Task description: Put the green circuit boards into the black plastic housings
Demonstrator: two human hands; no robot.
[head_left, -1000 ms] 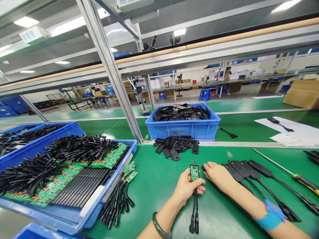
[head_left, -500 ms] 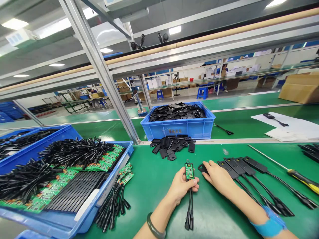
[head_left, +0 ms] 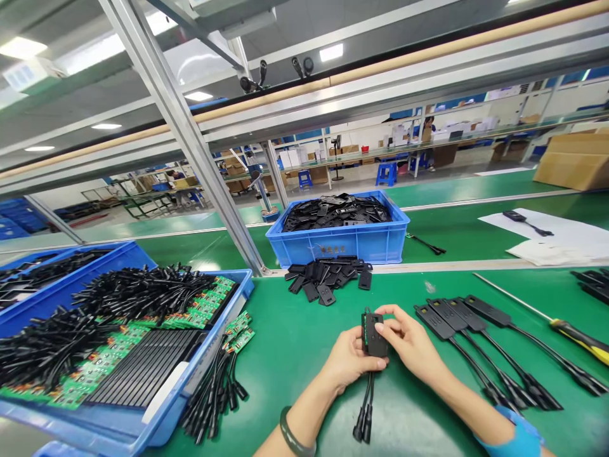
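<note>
My left hand (head_left: 356, 360) grips a cabled green circuit board (head_left: 365, 330) in its black case half. Two black cables (head_left: 365, 409) with round plugs hang below it. My right hand (head_left: 404, 336) pinches a flat black plastic cover (head_left: 377, 336) and lays it over the board. Only a green strip of the board shows along the left edge. The cover looks slightly offset, and I cannot tell whether it is fully seated. To the right lie several cased units (head_left: 445, 317) with cables. Loose black covers (head_left: 328, 279) are heaped in front of my hands.
A blue bin (head_left: 335, 246) full of black covers stands behind the heap. At left, a blue tray (head_left: 181, 387) holds cabled boards; several more boards (head_left: 240, 333) lie beside it. A yellow-black screwdriver (head_left: 578, 339) rests at right. A metal post (head_left: 190, 139) rises at left of centre.
My right hand has lifted the black cover from the table and moved left, bringing it onto the circuit board. My left hand still holds the board, now mostly covered.
</note>
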